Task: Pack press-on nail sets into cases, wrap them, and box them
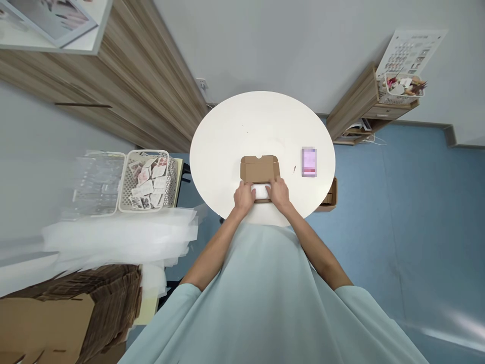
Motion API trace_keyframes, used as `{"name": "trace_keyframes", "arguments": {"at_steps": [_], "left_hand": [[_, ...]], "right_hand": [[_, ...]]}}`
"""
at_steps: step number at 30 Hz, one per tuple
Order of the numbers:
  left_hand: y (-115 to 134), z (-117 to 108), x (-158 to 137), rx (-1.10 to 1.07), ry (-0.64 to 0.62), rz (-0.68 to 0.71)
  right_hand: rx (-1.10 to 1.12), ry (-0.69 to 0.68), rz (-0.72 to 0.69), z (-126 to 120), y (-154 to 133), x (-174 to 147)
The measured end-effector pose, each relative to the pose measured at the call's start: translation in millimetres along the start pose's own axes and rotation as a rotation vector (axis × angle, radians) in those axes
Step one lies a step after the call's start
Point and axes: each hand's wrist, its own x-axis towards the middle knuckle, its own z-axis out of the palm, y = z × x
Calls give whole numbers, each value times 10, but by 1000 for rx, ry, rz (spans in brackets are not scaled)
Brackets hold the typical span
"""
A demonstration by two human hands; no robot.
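Tabletop, white and rounded in the head view, stands over blue floor by a grey wall! One open cardboard box sits near its front edge, one white packet inside. Two hands now: left hand and right hand, fingers curled at the packet's ends; gripping or pressing, can't tell. One pinkish item lies rightward; two baskets stand left.

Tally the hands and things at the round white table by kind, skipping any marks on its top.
Left hand and right hand: 2
Open cardboard box: 1
White item between the hands: 1
Pink-purple item, blurred: 1
Total: 5
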Motion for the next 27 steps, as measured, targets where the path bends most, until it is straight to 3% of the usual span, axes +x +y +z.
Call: {"name": "trace_keyframes", "arguments": {"at_steps": [4, 8, 11, 16, 22, 27], "left_hand": [[-140, -234, 317, -196, 183, -77], [-221, -331, 617, -474, 89, -242], [-186, -354, 685, -610, 22, -290], [-88, -449, 624, -644, -30, -248], [-16, -607, 569, -735, -22, -165], [-11, -534, 447, -772, 19, -67]], "right_hand": [[219, 141, 84, -180, 204, 234], [400, 9, 210, -212, 263, 451], [493, -39, 248, -184, 211, 532], [614, -5, 273, -203, 141, 562], [741, 66, 209, -364, 120, 465], [725, 103, 122, -399, 141, 258]]}}
